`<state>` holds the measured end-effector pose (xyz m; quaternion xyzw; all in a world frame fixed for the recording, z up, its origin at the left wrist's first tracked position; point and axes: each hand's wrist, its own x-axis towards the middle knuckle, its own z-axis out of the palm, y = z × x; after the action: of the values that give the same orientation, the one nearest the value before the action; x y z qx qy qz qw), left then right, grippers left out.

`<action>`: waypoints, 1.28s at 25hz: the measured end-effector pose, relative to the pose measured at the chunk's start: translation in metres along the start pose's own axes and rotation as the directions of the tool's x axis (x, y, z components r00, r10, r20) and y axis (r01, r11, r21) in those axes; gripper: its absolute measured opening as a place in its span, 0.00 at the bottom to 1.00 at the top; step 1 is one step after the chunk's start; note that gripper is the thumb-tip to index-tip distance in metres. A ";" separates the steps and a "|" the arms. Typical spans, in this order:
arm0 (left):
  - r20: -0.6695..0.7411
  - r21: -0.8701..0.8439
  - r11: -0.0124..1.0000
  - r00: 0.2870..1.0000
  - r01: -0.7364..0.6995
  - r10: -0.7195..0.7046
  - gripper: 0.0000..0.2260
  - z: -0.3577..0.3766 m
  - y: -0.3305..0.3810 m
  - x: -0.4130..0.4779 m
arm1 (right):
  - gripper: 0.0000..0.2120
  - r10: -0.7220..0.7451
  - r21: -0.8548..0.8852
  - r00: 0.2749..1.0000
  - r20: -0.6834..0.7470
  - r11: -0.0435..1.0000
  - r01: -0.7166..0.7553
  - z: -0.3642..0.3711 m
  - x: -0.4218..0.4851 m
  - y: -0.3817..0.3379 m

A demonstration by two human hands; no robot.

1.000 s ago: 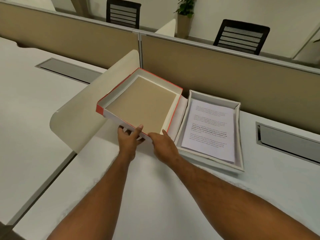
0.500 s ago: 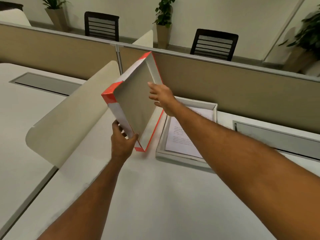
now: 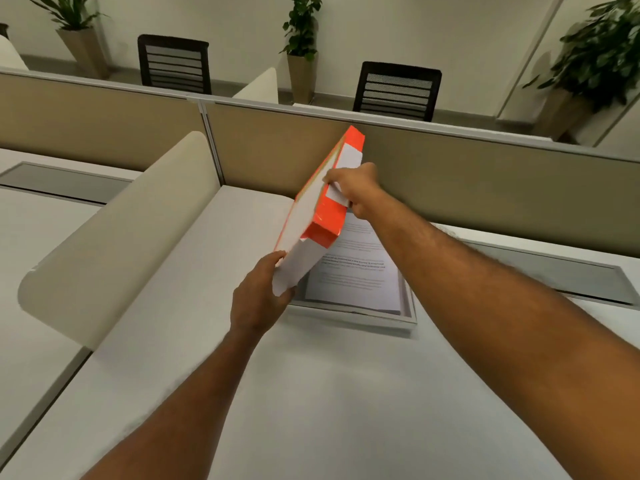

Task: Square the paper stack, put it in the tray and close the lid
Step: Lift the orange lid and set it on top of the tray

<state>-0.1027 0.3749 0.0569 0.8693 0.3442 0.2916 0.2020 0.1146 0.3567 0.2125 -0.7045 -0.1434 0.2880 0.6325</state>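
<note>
White desk (image 3: 311, 393), bearing shallow tray (image 3: 408, 318) with paper stack (image 3: 356, 271) inside. Above, orange-and-white lid (image 3: 320, 216), tilted; likely light, stiff cardboard, best held at edges. Left hand (image 3: 258, 299) pinching lower corner, right hand (image 3: 356, 188) clasping upper edge.

The lid (image 3: 313, 216) hides the tray's (image 3: 349, 315) left side, perhaps its rim.

The white tray (image 3: 408, 315) lies flat and open, holding the paper stack (image 3: 356, 271), printed side up, squared within its walls. The lid (image 3: 313, 216), white with orange edges, is tilted steeply over the tray's left side, lifted clear of it.
</note>
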 end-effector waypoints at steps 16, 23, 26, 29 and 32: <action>0.308 -0.400 0.696 0.803 0.595 -0.510 0.17 0.057 -0.013 -0.012 | 0.19 0.166 -0.080 0.981 -0.095 0.981 -0.174 -0.129 0.020 0.125; 0.258 -0.364 0.767 0.848 0.529 -0.463 0.24 0.071 -0.004 -0.024 | 0.20 0.178 -0.108 0.984 0.025 0.979 -0.175 -0.150 0.015 0.169; 0.247 -0.358 0.777 0.855 0.518 -0.456 0.24 0.074 0.001 -0.027 | 0.21 0.161 -0.091 0.987 0.002 0.983 -0.160 -0.154 0.012 0.188; 0.242 -0.357 0.775 0.853 0.522 -0.463 0.23 0.075 0.002 -0.027 | 0.19 0.127 -0.076 0.992 -0.015 0.989 -0.128 -0.155 0.014 0.193; 0.231 -0.341 0.791 0.861 0.508 -0.454 0.23 0.077 0.003 -0.025 | 0.19 0.105 -0.089 0.994 -0.034 0.990 -0.108 -0.155 0.017 0.191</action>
<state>-0.0662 0.3439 -0.0081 0.7126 0.4745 0.2327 0.4614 0.1877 0.2103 0.0278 -0.7432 -0.1090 0.3043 0.5858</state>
